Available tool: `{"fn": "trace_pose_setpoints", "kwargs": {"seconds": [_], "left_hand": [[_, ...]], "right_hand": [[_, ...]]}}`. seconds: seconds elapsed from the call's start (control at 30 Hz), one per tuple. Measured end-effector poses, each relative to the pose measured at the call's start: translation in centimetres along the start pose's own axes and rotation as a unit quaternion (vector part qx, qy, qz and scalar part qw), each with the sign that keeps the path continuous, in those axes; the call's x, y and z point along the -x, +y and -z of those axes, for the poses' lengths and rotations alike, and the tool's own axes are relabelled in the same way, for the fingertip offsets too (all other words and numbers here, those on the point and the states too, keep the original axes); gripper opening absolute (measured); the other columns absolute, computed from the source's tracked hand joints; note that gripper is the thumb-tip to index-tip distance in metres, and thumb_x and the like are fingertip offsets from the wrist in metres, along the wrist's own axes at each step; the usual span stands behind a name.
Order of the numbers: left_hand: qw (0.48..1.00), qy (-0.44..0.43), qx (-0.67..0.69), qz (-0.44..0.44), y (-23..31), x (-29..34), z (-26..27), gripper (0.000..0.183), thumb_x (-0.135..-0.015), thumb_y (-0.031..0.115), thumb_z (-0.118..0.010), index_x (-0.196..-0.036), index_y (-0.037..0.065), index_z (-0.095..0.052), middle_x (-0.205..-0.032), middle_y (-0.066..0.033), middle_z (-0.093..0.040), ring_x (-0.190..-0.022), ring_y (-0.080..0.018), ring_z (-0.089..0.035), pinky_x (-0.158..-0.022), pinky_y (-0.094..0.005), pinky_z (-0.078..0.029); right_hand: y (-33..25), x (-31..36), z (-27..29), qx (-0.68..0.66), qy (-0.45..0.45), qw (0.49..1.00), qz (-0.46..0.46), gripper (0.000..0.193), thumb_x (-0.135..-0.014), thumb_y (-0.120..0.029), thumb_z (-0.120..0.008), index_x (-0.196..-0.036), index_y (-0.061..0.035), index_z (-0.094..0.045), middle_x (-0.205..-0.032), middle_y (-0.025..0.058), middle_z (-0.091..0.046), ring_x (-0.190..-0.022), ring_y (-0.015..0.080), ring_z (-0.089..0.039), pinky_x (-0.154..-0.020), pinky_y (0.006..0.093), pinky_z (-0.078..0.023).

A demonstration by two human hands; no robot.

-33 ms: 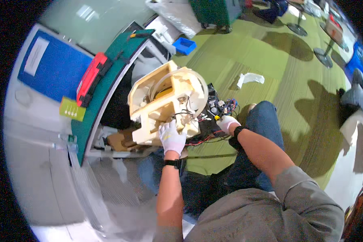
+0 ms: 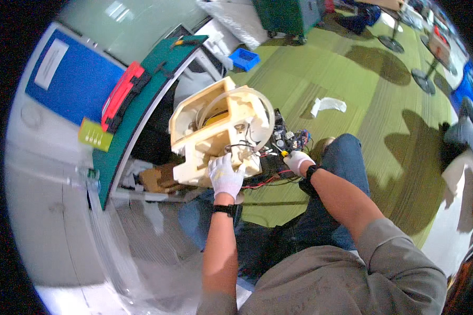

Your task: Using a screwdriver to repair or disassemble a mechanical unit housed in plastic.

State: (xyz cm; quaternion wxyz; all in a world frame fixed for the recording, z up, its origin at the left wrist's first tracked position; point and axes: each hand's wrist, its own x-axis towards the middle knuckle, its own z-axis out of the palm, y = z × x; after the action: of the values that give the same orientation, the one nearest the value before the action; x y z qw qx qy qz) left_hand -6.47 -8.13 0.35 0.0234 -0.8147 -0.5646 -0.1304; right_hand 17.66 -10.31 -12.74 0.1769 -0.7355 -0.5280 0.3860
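A cream plastic housing (image 2: 194, 168) with deep open compartments stands tilted in front of me, a clear curved hose (image 2: 270, 118) looping over its right side. My left hand (image 2: 226, 177), in a white glove, grips its near wall, thumb spread from the fingers; the fingertips are partly hidden in the recess. My right hand (image 2: 298, 161), also gloved, is closed round a small screwdriver with a yellow handle (image 2: 285, 154), its thin shaft pointing at the housing's right side. Beside it lies a dark assembly of electronic parts (image 2: 280, 137) with loose red and black wires (image 2: 263, 184).
To the left, a green-topped bench (image 2: 125, 142) carries a red and black case (image 2: 123, 97) and a hammer-like tool (image 2: 184, 43). A blue tray (image 2: 244, 59) and a white crumpled piece (image 2: 328, 106) lie on the green carpet. A dark green wheeled bin (image 2: 289, 18) stands at the back.
The whole view has shifted slightly. Both hands keep their places, the left on the housing and the right on the screwdriver.
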Motion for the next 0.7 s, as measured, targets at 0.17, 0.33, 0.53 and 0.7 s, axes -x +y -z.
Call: {"fn": "trace_pose_setpoints", "kwargs": {"seconds": [0.17,0.33,0.53,0.7], "left_hand": [[1.0,0.0,0.023,0.009,-0.1,0.6,0.7,0.051,-0.074,0.035,-0.067,-0.113,0.004,-0.056,-0.11,-0.0165,-0.059,-0.11,-0.0339,-0.05,-0.106,-0.0457,-0.028],[0.997,0.072,0.029,0.029,1.1,2.3,0.2,0.053,-0.075,0.028,-0.066,-0.121,0.007,-0.052,-0.125,-0.0137,-0.05,-0.122,-0.0335,-0.041,-0.111,-0.0444,-0.022],[0.987,0.083,0.118,0.072,0.0,4.3,0.0,0.028,-0.077,0.021,-0.064,-0.102,0.009,-0.062,-0.104,-0.0135,-0.06,-0.1,-0.0332,-0.055,-0.089,-0.0431,-0.042],[0.969,-0.129,0.183,0.105,-0.6,6.6,-3.0,0.025,-0.081,0.028,-0.057,-0.089,0.005,-0.065,-0.09,-0.0167,-0.065,-0.089,-0.0341,-0.061,-0.08,-0.0414,-0.048]], "right_hand": [[0.0,0.8,0.1,0.065,-0.071,0.995,-0.028,0.05,-0.083,-0.041,-0.058,-0.11,0.0016,-0.059,-0.099,0.0217,-0.065,-0.093,0.0355,-0.062,-0.079,0.0399,-0.048],[1.9,-0.9,-1.1,0.115,-0.062,0.991,0.001,0.052,-0.081,-0.046,-0.054,-0.094,0.0029,-0.066,-0.093,0.0254,-0.065,-0.092,0.0372,-0.063,-0.079,0.0417,-0.049],[0.8,-1.2,-2.6,0.11,-0.08,0.991,0.011,0.051,-0.082,-0.046,-0.054,-0.09,0.0025,-0.066,-0.091,0.0252,-0.065,-0.089,0.0387,-0.063,-0.075,0.0428,-0.05],[2.6,-4.0,-3.9,0.095,-0.077,0.992,-0.041,0.046,-0.086,-0.041,-0.045,-0.092,-0.0006,-0.067,-0.096,0.0247,-0.063,-0.091,0.0378,-0.063,-0.077,0.0437,-0.05]]}}
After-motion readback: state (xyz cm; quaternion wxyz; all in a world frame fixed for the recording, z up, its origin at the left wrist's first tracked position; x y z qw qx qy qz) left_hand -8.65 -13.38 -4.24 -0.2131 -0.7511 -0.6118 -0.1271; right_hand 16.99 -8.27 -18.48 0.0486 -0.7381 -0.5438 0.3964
